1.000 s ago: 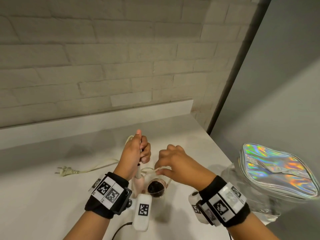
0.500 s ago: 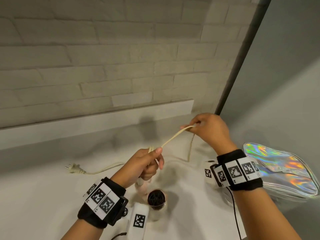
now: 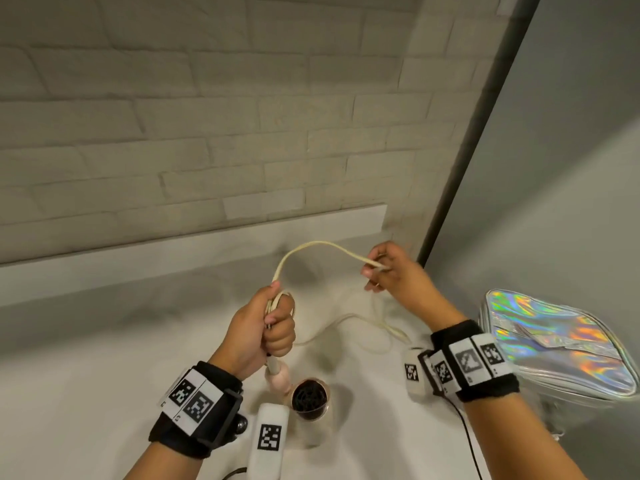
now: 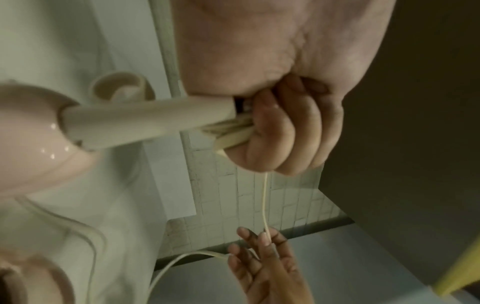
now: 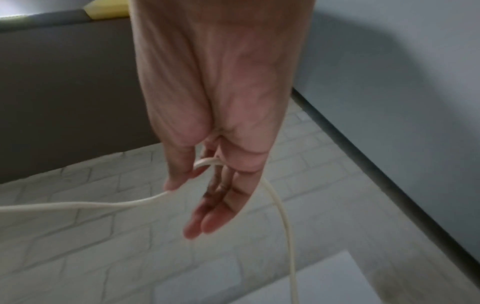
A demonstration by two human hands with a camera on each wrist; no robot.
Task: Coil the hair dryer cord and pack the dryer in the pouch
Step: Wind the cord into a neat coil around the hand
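The pink hair dryer (image 3: 277, 375) stands on the white counter (image 3: 104, 375) with its dark grille (image 3: 309, 398) facing up. My left hand (image 3: 277, 317) grips the dryer's handle (image 4: 145, 119) together with several cord loops (image 4: 228, 131). From that fist the cream cord (image 3: 318, 242) arcs up and over to my right hand (image 3: 377, 268), which pinches it between thumb and fingers (image 5: 179, 164). The remaining cord (image 3: 346, 318) trails slack on the counter below. The holographic pouch (image 3: 554, 341) lies at the right, beyond my right wrist. The plug is out of sight.
A white brick wall (image 3: 207, 133) with a low ledge (image 3: 173, 244) runs along the back of the counter. A grey panel (image 3: 571, 168) with a dark edge strip closes off the right side. A thin black cable (image 3: 467, 434) hangs from my right wristband.
My right hand swung out to the right pulling the cord taut, then came back a little, so the cord now bows upward. The plug slid right from the left counter, out of view.
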